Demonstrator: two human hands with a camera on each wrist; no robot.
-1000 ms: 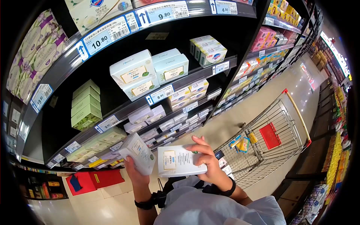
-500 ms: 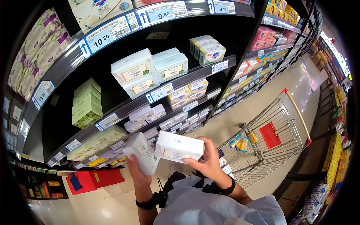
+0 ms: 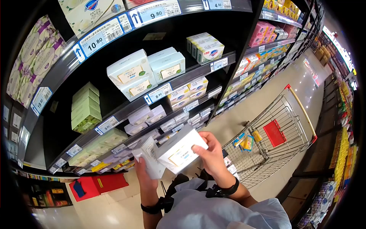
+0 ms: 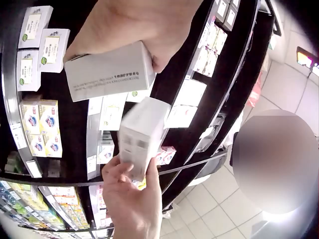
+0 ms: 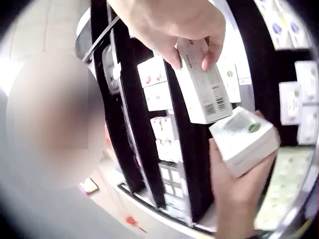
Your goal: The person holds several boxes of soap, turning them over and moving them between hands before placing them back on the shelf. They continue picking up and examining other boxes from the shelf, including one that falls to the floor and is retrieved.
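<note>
Dark store shelves (image 3: pixel 65 72) border a shiny tiled floor (image 3: pixel 103 206).

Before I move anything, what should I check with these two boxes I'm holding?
1. Left hand grips its white box: ok.
2. Right hand grips the other white box: ok.
3. One hand free to grab something else: not ok, both are holding boxes.
4. Shopping cart in sight: ok, it's on the floor to your right.
5. Both boxes in the cart: not ok, they're in your hands.
6. Anything inside the boxes: cannot tell, the pictures don't show their insides.
</note>
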